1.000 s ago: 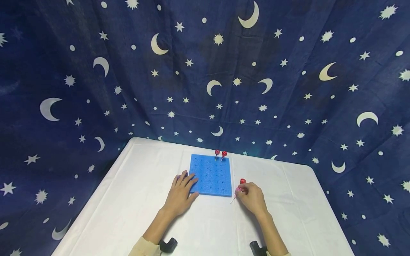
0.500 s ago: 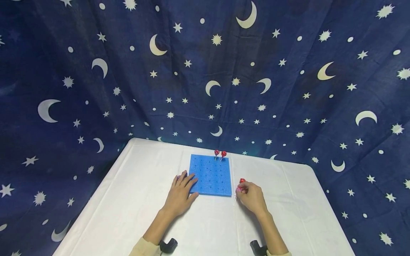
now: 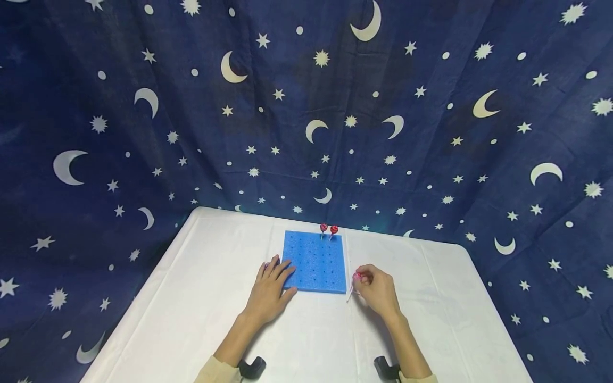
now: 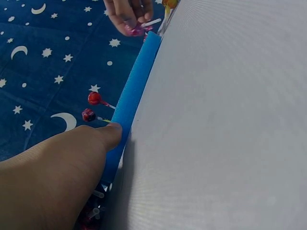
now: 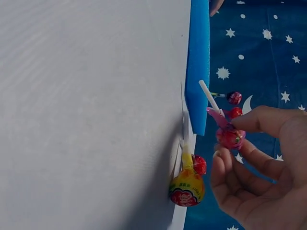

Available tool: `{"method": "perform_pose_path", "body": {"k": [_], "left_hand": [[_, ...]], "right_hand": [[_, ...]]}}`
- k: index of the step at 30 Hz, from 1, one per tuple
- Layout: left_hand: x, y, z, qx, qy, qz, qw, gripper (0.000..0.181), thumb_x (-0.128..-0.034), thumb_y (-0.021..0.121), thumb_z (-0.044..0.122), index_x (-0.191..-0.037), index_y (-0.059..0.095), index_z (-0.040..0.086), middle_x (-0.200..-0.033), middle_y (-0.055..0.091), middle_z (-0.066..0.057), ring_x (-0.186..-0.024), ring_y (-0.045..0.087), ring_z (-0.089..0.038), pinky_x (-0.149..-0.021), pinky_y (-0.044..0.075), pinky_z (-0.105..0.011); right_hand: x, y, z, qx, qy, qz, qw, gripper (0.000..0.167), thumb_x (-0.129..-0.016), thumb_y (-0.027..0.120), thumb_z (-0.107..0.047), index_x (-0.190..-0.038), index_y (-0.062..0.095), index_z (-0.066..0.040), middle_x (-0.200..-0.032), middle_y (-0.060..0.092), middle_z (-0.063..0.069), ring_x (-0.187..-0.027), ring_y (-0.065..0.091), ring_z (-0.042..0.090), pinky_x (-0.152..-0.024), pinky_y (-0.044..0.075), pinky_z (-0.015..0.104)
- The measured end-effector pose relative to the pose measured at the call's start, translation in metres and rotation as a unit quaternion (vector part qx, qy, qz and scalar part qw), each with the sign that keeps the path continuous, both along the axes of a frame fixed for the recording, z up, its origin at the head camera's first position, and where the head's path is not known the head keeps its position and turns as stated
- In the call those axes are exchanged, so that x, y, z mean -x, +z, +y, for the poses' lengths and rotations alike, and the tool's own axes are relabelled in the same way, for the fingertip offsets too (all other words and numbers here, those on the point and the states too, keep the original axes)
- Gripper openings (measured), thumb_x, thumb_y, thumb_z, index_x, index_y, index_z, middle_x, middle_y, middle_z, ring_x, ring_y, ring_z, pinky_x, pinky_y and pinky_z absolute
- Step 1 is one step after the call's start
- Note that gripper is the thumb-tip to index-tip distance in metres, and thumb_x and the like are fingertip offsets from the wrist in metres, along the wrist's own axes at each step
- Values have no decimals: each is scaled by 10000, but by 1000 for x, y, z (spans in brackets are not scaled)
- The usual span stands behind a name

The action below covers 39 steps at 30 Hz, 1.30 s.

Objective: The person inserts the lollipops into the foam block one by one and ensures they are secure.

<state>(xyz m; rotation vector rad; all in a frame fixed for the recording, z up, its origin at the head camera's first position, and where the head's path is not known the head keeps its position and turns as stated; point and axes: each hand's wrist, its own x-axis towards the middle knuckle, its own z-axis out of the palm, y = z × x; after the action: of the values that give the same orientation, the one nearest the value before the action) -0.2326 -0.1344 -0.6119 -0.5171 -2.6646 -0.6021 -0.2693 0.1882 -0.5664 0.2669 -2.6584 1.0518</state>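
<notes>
A pink-wrapped lollipop (image 3: pixel 356 277) is pinched between the thumb and fingers of my right hand (image 3: pixel 379 291), just right of the blue foam board (image 3: pixel 313 260). Its white stick points down toward the table. My left hand (image 3: pixel 268 292) rests with spread fingers on the board's left front edge, its thumb along the front side. Two lollipops, a dark red one (image 3: pixel 323 227) and a bright red one (image 3: pixel 334 230), stand upright in holes at the board's back right. A yellow lollipop (image 5: pixel 186 188) and a red one (image 5: pixel 199 165) lie by my right hand in the right wrist view.
Beyond my left fingertips, purple lollipops (image 3: pixel 268 264) are partly hidden; several wrapped sticks (image 4: pixel 96 211) show there in the left wrist view. A white cloth covers the table (image 3: pixel 306 335). Behind it hangs a dark blue star-and-moon curtain (image 3: pixel 287 117).
My right hand has shifted slightly up and away with the pink lollipop, whose stick has swung about. The red lollipop beside those fingers is now hidden in the head view. My left hand stays put.
</notes>
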Motion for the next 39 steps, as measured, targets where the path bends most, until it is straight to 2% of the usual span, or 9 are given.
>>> {"method": "perform_pose_path", "body": {"k": [7,14,21,24,27,32,36,39], "left_hand": [[0,-2,0,-118,-11,-6,9999,550,-1004,655,410,-1478,591,139,-1586,495,-98,-1535,312,-419,-1218,225,-675],[0,0,0,-120,-17,160,9998,547,-988,678,396,-1459,605,128,-1563,517,-113,-1515,340,-436,-1200,250,-686],[0,1,0,-62,7,46,10000,554,-995,669,403,-1471,596,130,-1577,504,-104,-1525,327,-426,-1212,241,-673],[0,0,1,-73,7,19,10000,556,-997,666,407,-1474,594,130,-1582,498,-101,-1531,318,-421,-1215,234,-674],[-1,0,1,-93,4,94,9999,555,-989,675,403,-1464,601,125,-1572,508,-108,-1523,329,-428,-1209,242,-680],[-1,0,1,-104,-1,6,9999,564,-992,671,405,-1477,592,128,-1583,497,-104,-1533,313,-422,-1225,218,-666],[-1,1,0,-44,21,-146,9999,572,-1009,643,431,-1498,573,144,-1603,475,-85,-1551,284,-399,-1243,190,-649],[-2,1,0,-33,30,-169,9998,570,-1014,634,435,-1502,570,148,-1606,473,-82,-1553,282,-394,-1242,191,-650]], "right_hand": [[1,9,-7,361,76,132,9992,161,-833,810,-70,-983,753,-65,-803,703,-16,-734,663,119,-694,597,293],[5,16,-13,462,79,610,9970,152,-837,816,-57,-972,750,-81,-835,719,-8,-711,700,104,-677,606,279],[9,28,-21,769,93,591,9952,194,-837,829,-51,-1005,743,-96,-880,721,5,-706,708,95,-673,613,250],[10,30,-23,831,87,631,9945,222,-826,839,-41,-1021,743,-89,-883,722,19,-704,708,105,-676,628,286],[10,30,-25,870,65,745,9934,241,-817,847,-34,-1028,747,-91,-881,720,31,-706,705,133,-687,641,390],[11,30,-29,896,23,856,9923,253,-810,848,-29,-1028,748,-109,-891,708,41,-746,721,256,-709,620,531],[12,29,-32,887,-73,865,9923,267,-800,862,-32,-1026,747,-114,-901,701,33,-777,725,303,-721,615,541],[13,31,-34,900,-144,919,9916,277,-789,873,-31,-1023,749,-115,-913,706,34,-772,721,268,-725,625,504]]}}
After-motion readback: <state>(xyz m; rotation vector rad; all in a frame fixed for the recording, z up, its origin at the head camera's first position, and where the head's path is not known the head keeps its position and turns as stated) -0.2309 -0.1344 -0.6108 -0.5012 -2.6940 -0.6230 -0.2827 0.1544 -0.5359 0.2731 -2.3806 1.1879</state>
